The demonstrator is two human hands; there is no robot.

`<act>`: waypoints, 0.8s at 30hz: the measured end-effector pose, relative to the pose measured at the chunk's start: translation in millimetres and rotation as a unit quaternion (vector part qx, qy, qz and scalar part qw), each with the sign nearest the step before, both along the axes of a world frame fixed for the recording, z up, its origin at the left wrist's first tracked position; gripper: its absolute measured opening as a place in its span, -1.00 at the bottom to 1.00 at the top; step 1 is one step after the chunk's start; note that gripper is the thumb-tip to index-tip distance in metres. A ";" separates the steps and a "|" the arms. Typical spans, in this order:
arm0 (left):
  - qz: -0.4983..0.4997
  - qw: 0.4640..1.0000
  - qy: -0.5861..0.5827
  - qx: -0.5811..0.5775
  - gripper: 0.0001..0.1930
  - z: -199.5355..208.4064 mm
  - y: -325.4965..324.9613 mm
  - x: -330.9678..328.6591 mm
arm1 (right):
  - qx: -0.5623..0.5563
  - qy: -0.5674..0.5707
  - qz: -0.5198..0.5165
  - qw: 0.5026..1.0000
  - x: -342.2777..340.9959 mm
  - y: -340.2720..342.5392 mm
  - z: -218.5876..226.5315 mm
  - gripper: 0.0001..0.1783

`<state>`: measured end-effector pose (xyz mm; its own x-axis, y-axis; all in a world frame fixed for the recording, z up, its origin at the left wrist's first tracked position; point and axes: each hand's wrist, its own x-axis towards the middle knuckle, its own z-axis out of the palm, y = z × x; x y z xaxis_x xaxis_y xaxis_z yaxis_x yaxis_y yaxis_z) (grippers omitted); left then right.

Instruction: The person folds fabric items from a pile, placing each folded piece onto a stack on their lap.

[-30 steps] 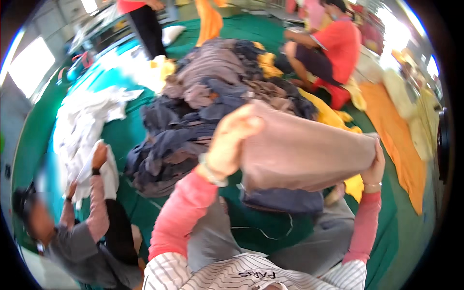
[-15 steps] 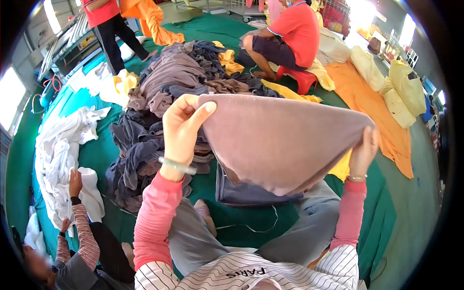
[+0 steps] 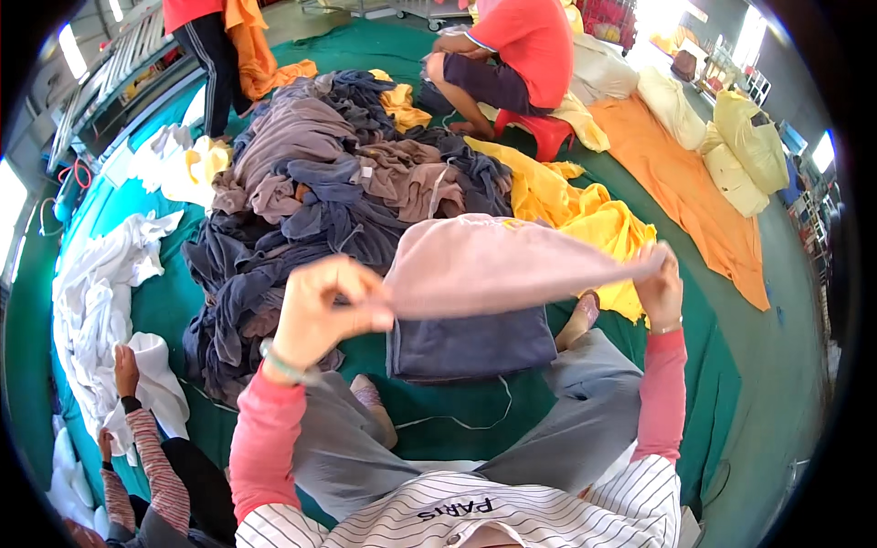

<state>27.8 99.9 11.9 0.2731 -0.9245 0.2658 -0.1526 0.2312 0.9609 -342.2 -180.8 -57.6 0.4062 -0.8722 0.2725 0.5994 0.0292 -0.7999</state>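
Over on the far left there's a white cloth pile [image 3: 96, 315], then a big messy heap [image 3: 297, 196] of navy and brown, with the person's left hand [image 3: 315, 310] nearer us pinching one end of a brownish cloth [image 3: 512, 269] — it's up in the air above a folded navy cloth [image 3: 470, 349]. Right hand [image 3: 660, 288] grips the other end, yellow cloth [image 3: 598, 219] just behind — and an orange sheet [image 3: 685, 192] lies farther right.

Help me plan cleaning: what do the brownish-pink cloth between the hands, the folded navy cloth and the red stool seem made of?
Brownish-pink cloth: matte textile, as it curves softly; blur hides the weave.
Folded navy cloth: likewise matte textile, by its soft folds; fibre unclear.
Red stool: probably moulded plastic, by its even colour and smooth surface.
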 end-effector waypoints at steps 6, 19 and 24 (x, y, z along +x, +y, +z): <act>-0.153 0.963 0.020 0.222 -0.79 -64.5 65.1 -10.5 | 0.069 0.244 0.343 0.904 -32.7 45.7 -22.2 -0.85; -0.024 0.795 -0.587 0.148 -0.73 -160.9 -22.6 -48.1 | -0.400 0.624 0.165 0.650 64.1 49.6 -94.3 -0.43; -0.071 0.780 -0.543 0.304 -0.78 -172.3 -34.5 -1.4 | -0.454 0.648 0.279 0.545 60.8 55.1 -97.5 -0.46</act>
